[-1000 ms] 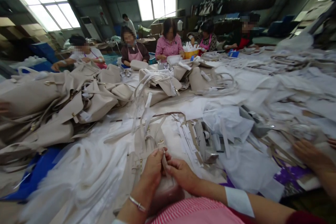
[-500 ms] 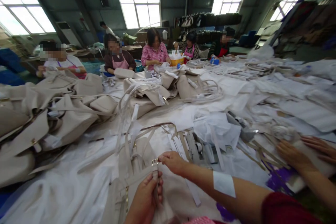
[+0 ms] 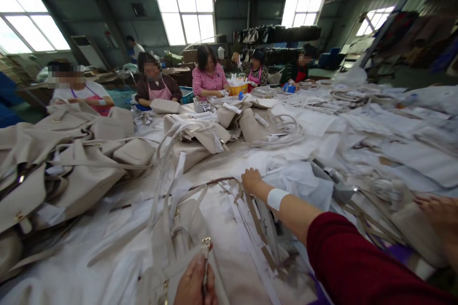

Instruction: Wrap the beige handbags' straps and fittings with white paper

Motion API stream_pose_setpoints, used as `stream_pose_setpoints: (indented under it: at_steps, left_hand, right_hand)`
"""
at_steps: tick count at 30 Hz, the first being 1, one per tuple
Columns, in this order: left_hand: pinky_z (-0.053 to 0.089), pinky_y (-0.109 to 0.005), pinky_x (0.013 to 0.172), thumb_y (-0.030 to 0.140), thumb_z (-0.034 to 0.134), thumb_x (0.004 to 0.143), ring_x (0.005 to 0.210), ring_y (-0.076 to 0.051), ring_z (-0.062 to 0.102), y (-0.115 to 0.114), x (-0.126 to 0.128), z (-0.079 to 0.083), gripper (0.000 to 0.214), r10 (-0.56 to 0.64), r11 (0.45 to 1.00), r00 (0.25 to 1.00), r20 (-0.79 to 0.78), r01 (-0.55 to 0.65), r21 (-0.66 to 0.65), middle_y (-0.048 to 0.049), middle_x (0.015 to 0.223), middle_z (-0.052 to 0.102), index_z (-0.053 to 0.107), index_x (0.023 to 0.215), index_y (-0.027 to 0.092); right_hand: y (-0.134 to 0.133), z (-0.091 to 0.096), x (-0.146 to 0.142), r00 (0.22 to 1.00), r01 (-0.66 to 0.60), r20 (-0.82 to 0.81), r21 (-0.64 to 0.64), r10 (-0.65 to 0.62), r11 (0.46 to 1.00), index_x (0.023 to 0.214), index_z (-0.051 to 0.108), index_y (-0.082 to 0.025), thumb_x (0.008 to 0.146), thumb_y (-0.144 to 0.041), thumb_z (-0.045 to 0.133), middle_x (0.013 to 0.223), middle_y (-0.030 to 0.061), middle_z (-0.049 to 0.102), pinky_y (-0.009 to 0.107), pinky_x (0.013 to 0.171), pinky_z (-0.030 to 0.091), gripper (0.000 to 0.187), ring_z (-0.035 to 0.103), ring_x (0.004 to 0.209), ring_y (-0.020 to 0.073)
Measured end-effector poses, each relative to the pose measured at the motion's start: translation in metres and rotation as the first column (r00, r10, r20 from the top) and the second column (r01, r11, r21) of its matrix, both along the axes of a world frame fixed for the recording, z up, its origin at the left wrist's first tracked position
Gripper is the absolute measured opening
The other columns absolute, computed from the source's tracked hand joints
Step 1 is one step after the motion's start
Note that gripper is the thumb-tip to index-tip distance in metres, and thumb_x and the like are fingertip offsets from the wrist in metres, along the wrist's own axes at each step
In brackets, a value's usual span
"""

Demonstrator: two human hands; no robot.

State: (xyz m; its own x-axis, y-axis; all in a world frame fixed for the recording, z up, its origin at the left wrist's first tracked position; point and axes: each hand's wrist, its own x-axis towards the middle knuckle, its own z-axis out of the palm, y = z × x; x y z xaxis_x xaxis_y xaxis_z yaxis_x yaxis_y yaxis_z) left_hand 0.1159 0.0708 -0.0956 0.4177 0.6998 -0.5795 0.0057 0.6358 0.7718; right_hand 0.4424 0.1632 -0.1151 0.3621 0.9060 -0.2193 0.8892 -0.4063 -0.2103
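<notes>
My left hand [image 3: 197, 279] is closed round a beige strap, with its gold-coloured buckle [image 3: 205, 243] standing up above the fingers. Under that hand lies a beige bag [image 3: 188, 228] with thin straps and gold-coloured fittings. Further off, my right hand [image 3: 252, 181] is stretched forward with its fingers curled, at the far end of a row of loose beige strips [image 3: 258, 226]. Whether a strip is between those fingers is hidden. White strips of paper lie along the beige ones.
Beige bags [image 3: 82, 171] are heaped at the left, and more bags [image 3: 203, 138] lie ahead. Crumpled white wrapping [image 3: 304, 183] is beside my right forearm. A co-worker's hand [image 3: 438, 212] is at the right edge. Several people sit across the table.
My right hand has left the buckle and reached forward to the strips. My left hand has come slightly down and left, still holding the strap. The co-worker's hands at the right have shifted.
</notes>
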Motion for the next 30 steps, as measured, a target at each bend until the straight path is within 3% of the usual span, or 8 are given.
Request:
stream_pose_setpoints:
  at_steps: [4, 6, 9, 11, 17, 22, 27, 30]
  left_hand:
    - [0.046, -0.025, 0.051, 0.062, 0.069, 0.069, 0.054, -0.016, 0.056, -0.003, -0.003, 0.016, 0.055, -0.001, 0.99, 0.999, -0.043, 0.007, 0.142, -0.0012, 0.062, 0.061, 0.069, 0.102, 0.018]
    - [0.051, -0.027, 0.07, 0.055, 0.073, 0.068, 0.077, -0.021, 0.063, -0.005, -0.004, 0.028, 0.049, 0.028, 0.965, 0.997, -0.078, -0.007, 0.261, -0.0057, 0.078, 0.069, 0.072, 0.099, 0.017]
    - [0.049, -0.028, 0.083, 0.045, 0.071, 0.073, 0.092, -0.024, 0.061, -0.012, -0.003, 0.047, 0.04, -0.022, 0.889, 0.991, -0.134, 0.08, 0.45, -0.0063, 0.093, 0.07, 0.073, 0.102, 0.018]
    - [0.05, -0.026, 0.072, 0.041, 0.066, 0.079, 0.076, -0.019, 0.06, -0.018, -0.002, 0.057, 0.035, -0.061, 0.846, 0.984, -0.168, 0.14, 0.514, -0.0037, 0.08, 0.068, 0.072, 0.104, 0.017]
    - [0.046, -0.022, 0.048, 0.039, 0.055, 0.086, 0.048, -0.011, 0.049, -0.035, -0.005, 0.064, 0.049, 0.069, 0.807, 0.968, -0.24, 0.087, 0.584, 0.0036, 0.06, 0.056, 0.057, 0.128, 0.013]
    - [0.049, -0.023, 0.054, 0.038, 0.049, 0.091, 0.052, -0.013, 0.057, -0.042, -0.017, 0.061, 0.051, 0.16, 0.651, 0.894, -0.418, 0.223, 0.725, 0.0014, 0.063, 0.063, 0.049, 0.138, 0.016]
    - [0.053, -0.031, 0.076, 0.037, 0.045, 0.094, 0.087, -0.021, 0.069, -0.042, -0.024, 0.06, 0.049, 0.258, 0.448, 0.792, -0.554, 0.41, 0.795, -0.0115, 0.106, 0.072, 0.047, 0.139, 0.019]
    - [0.053, -0.035, 0.077, 0.037, 0.043, 0.095, 0.088, -0.025, 0.069, -0.043, -0.028, 0.061, 0.047, 0.316, 0.367, 0.698, -0.643, 0.535, 0.761, -0.0126, 0.105, 0.072, 0.048, 0.139, 0.022]
  right_hand:
    - [-0.017, 0.023, -0.014, 0.986, -0.083, -0.13, 0.158, 0.104, 0.984, 0.121, 0.061, -0.017, 0.092, -0.019, 0.041, 0.127, 0.0157, 0.06, 0.042, 0.1, 0.037, 0.035, 0.051, 0.119, 0.0267]
    - [-0.038, 0.026, -0.04, 0.908, -0.036, -0.395, 0.255, 0.138, 0.966, 0.12, 0.061, -0.018, 0.096, -0.031, 0.037, 0.114, 0.0103, 0.067, 0.036, 0.089, 0.046, 0.036, 0.061, 0.102, 0.0221]
    - [-0.078, 0.022, -0.096, 0.401, 0.261, -0.909, 0.23, 0.112, 0.938, 0.103, 0.067, -0.016, 0.087, -0.046, 0.053, 0.087, 0.0064, 0.071, 0.033, 0.071, 0.05, 0.037, 0.064, 0.073, 0.0193]
    - [-0.103, 0.02, -0.136, 0.045, 0.359, -0.994, 0.108, 0.099, 0.927, 0.093, 0.069, -0.016, 0.077, -0.046, 0.067, 0.08, 0.0041, 0.07, 0.032, 0.067, 0.049, 0.035, 0.062, 0.067, 0.0176]
    - [-0.142, 0.034, -0.2, -0.372, 0.253, -0.922, 0.009, 0.105, 0.968, 0.091, 0.07, -0.015, 0.078, -0.043, 0.07, 0.072, 0.0018, 0.068, 0.026, 0.06, 0.045, 0.031, 0.056, 0.057, 0.0118]
    - [-0.147, 0.054, -0.201, -0.46, 0.233, -0.881, -0.002, 0.108, 0.972, 0.094, 0.07, -0.017, 0.081, -0.045, 0.067, 0.081, 0.0037, 0.07, 0.029, 0.071, 0.048, 0.032, 0.062, 0.068, 0.0145]
    - [-0.147, 0.066, -0.204, -0.323, 0.225, -0.936, 0.066, 0.138, 0.972, 0.088, 0.07, -0.014, 0.071, -0.036, 0.077, 0.075, 0.0025, 0.07, 0.028, 0.065, 0.047, 0.028, 0.061, 0.064, 0.0145]
    - [-0.146, 0.07, -0.21, -0.286, 0.281, -0.951, 0.037, 0.121, 0.959, 0.08, 0.07, -0.013, 0.065, -0.03, 0.081, 0.07, 0.0013, 0.068, 0.027, 0.062, 0.046, 0.026, 0.06, 0.061, 0.0137]
